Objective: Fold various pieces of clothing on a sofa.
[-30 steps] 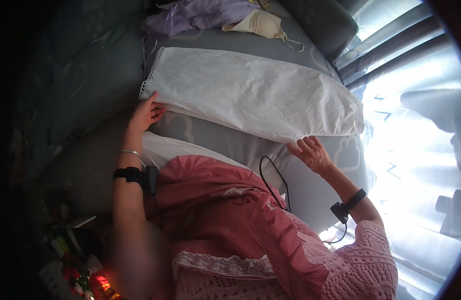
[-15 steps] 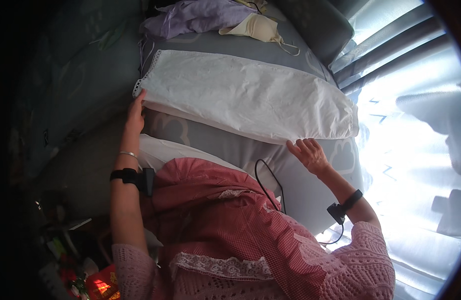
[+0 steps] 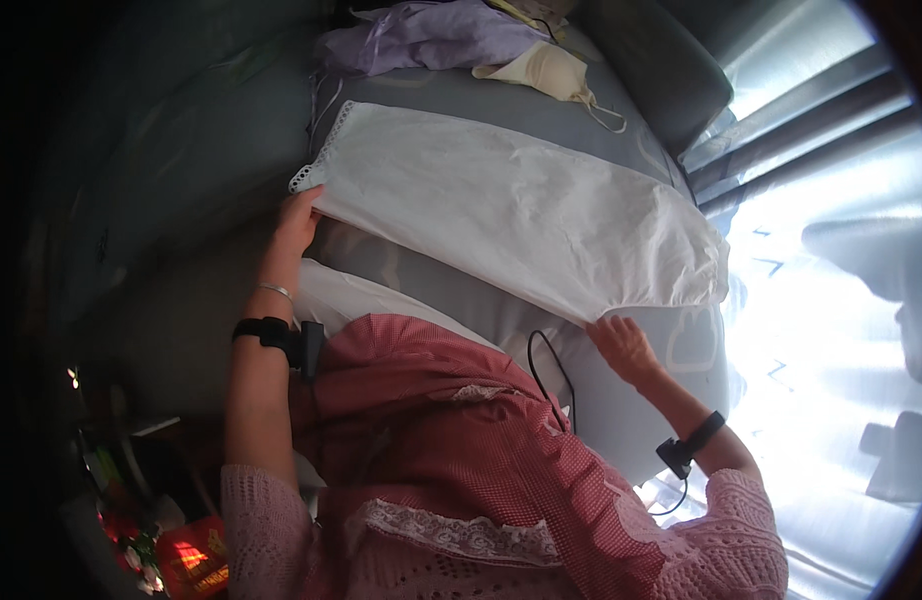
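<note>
- Where the frame darkens at the lower left, a red box (image 3: 193, 562) and other small clutter sit in shadow, too dim to make out.
- Left of centre, the left hand (image 3: 297, 220) reaches up from a forearm that wears a thin bracelet (image 3: 274, 290) and a black wrist strap (image 3: 266, 331); its fingers (image 3: 306, 197) close on the near left edge of the white garment (image 3: 521, 210), just beside the lace-trimmed corner.
- The white garment lies spread flat across the grey bed (image 3: 451, 290), running from the centre left of the frame down to the centre right, with a gathered end at the right.
- In the upper middle, well apart from the hands, a lilac cloth (image 3: 421, 35) lies crumpled on the bed, and just to its right a cream padded piece (image 3: 546, 70) with thin straps.
- Across the lower middle, the person's pink checked top (image 3: 461, 450) with lace trim fills the frame; a black cable (image 3: 551, 360) loops over the bed just above it.
- Right of centre, the right hand (image 3: 626, 347) rests on the near right edge of the white garment, fingers (image 3: 609, 325) bent onto the cloth; whether they pinch it or only press on it I cannot tell. Its wrist carries a black strap (image 3: 689, 445).
- At the far right, bright window light (image 3: 831, 300) washes out the view.
</note>
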The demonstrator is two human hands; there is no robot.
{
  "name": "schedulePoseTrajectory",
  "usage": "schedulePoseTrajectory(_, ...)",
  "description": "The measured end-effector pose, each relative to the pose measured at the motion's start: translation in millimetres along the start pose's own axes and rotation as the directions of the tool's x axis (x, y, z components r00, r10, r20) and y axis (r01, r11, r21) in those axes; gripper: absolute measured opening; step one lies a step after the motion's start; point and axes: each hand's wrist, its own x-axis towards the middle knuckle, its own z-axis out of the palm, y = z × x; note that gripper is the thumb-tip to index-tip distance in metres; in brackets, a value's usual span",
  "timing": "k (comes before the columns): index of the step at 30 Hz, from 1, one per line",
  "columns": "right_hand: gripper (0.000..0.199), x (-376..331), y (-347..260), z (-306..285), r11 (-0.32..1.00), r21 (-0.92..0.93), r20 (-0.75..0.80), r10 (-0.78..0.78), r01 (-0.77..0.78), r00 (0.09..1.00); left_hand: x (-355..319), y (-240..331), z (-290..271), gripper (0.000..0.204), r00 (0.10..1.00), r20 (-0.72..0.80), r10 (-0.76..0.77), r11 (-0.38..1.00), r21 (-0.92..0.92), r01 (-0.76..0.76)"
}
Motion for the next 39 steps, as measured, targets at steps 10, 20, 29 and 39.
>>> schedulePoseTrajectory(10,0.019,11.5,4.4,-3.2,0.954,0.26,-0.235,-0.086,0.148,0.968,-15.3,-3.0,5.9,0.024,0.878,-0.154,0.454,0.886,0.189,-0.425)
schedulePoseTrajectory(20,0.047,37.2,-17.1,5.9,0.923,0.344,-0.193,-0.113,0.176,0.975,-24.2,1.4,2.0,0.04,0.856,-0.451,0.253,0.967,0.131,-0.217)
schedulePoseTrajectory(29,0.082,177.4,-34.3,-6.4,0.802,0.465,-0.069,-0.389,0.374,0.919,-6.3,-4.8,-10.0,0.038,0.88,-0.472,-0.056,0.998,-0.011,0.058)
schedulePoseTrajectory(39,0.069,315.8,-52.0,-19.2,0.749,0.296,-0.24,-0.542,0.592,0.805,-5.4,-11.2,-14.5,0.037,0.847,-0.527,-0.067,0.995,-0.096,0.02)
